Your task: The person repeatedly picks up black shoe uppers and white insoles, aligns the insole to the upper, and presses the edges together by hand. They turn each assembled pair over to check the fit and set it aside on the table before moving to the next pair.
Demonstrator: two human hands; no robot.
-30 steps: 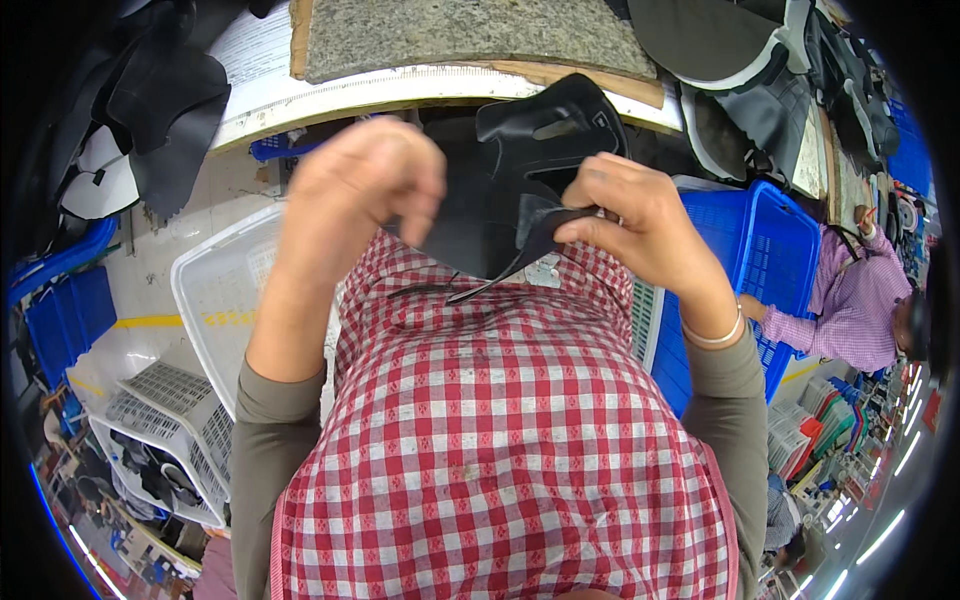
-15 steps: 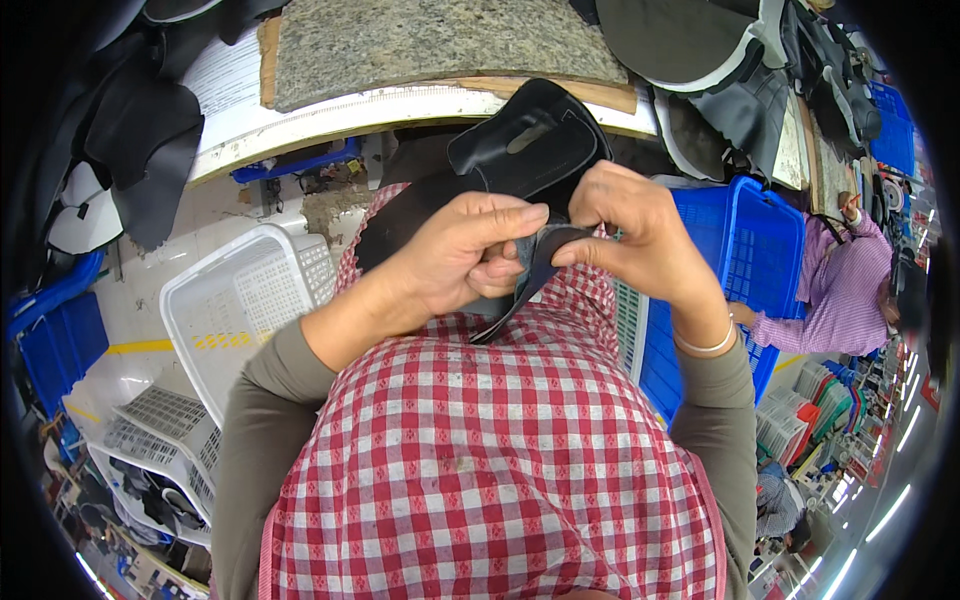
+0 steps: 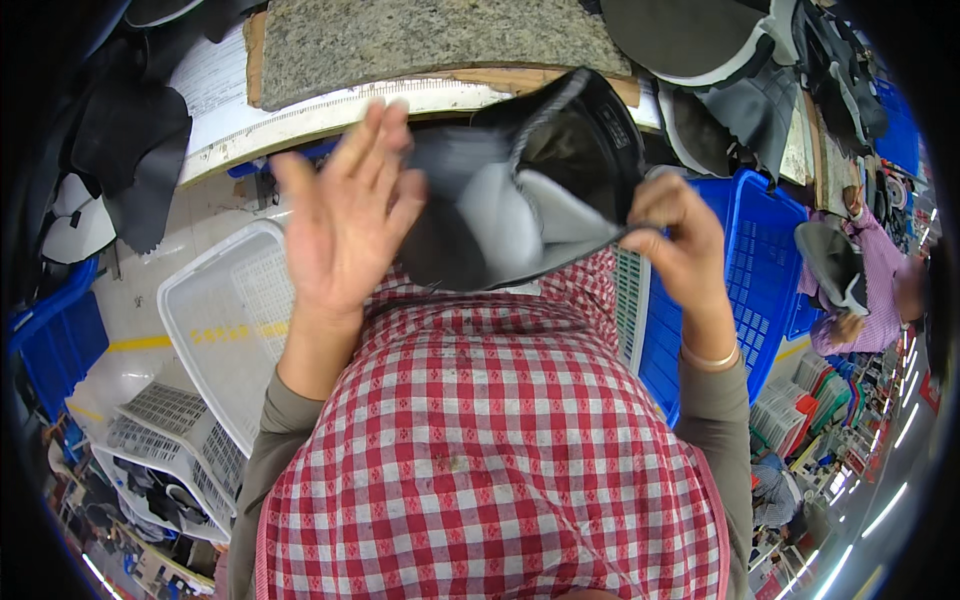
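A black shoe upper [image 3: 590,150] with a grey-white lining spreads above my lap, its opening turned toward me. Its left part is smeared by motion. At its right edge my right hand [image 3: 685,235] is closed, pinching the rim between thumb and fingers. My left hand [image 3: 345,225] is raised beside the upper's left side, palm showing and fingers apart, holding nothing. Some blur covers its fingertips. Whether the left hand touches the upper I cannot tell.
Ahead is a workbench with a speckled stone slab [image 3: 440,45]. Dark cut pieces [image 3: 130,150] hang at its left, more uppers [image 3: 690,40] lie at its right. A white basket [image 3: 215,300] stands left, a blue crate [image 3: 765,240] right. A co-worker in a pink sleeve [image 3: 870,285] handles another upper.
My left hand has let go of the upper's edge and swung up and left, opening out. The upper has unfolded and turned to show its lining; my right hand has shifted slightly right.
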